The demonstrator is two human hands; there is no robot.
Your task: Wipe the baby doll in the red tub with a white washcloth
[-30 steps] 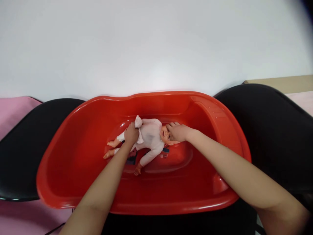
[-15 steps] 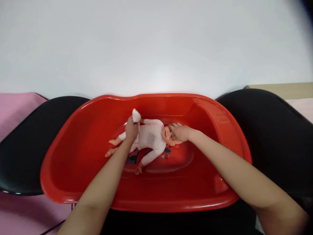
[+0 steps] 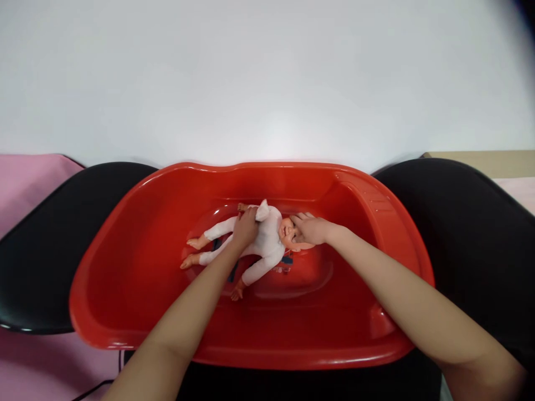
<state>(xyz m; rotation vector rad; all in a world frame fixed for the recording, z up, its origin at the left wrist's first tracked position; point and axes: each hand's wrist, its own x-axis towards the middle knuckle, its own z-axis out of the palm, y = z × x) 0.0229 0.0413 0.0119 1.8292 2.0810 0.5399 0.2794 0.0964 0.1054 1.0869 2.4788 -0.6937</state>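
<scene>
Pale wall (image 3: pixel 267 83) backs the red tub (image 3: pixel 134 250). Over the belly of the doll (image 3: pixel 272 236), the left hand (image 3: pixel 246 227) has its fingers bunched round a white cloth (image 3: pixel 262 211); the right hand (image 3: pixel 312 229) lays its fingers, loosely bent, across the crown, though whether they grip I cannot tell. Face up inside the tub, the doll runs lengthwise along it, chest just right of the left fingers, feet to the left. Tub floor stretches past the feet and toward the near rim; black seats (image 3: pixel 476 250) flank both ends.
</scene>
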